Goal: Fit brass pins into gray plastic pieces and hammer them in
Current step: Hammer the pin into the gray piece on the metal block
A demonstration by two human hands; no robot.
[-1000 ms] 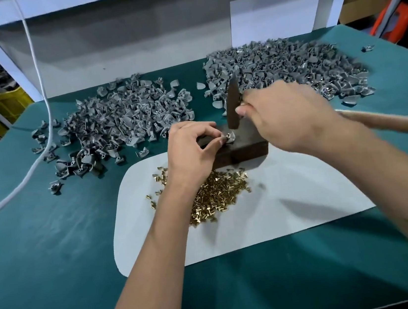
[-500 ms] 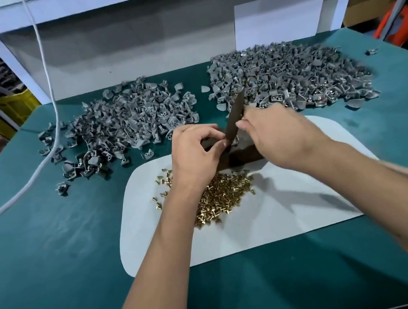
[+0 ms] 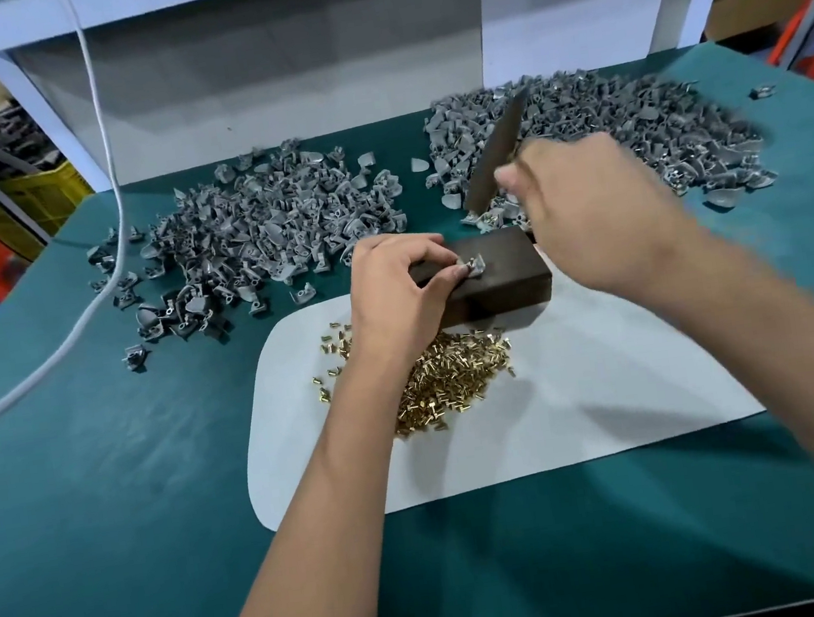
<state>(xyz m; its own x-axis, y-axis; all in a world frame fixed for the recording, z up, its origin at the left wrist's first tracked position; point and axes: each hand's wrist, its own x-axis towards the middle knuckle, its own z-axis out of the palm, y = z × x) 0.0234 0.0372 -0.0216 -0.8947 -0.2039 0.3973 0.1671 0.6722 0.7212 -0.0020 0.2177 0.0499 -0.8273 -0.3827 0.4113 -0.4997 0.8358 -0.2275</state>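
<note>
Left of the dark block, a loose gray heap sits within sweep of your forearm; a nudge scatters it. On the block's top, your left hand pinches the gray plastic piece, brass pin seated, fingertips touching it: a stray blow lands on them. Nearside of the block, brass pins could roll. Right of the block, your right hand grips the raised hammer, blurred; a glancing strike may flick the piece away.
</note>
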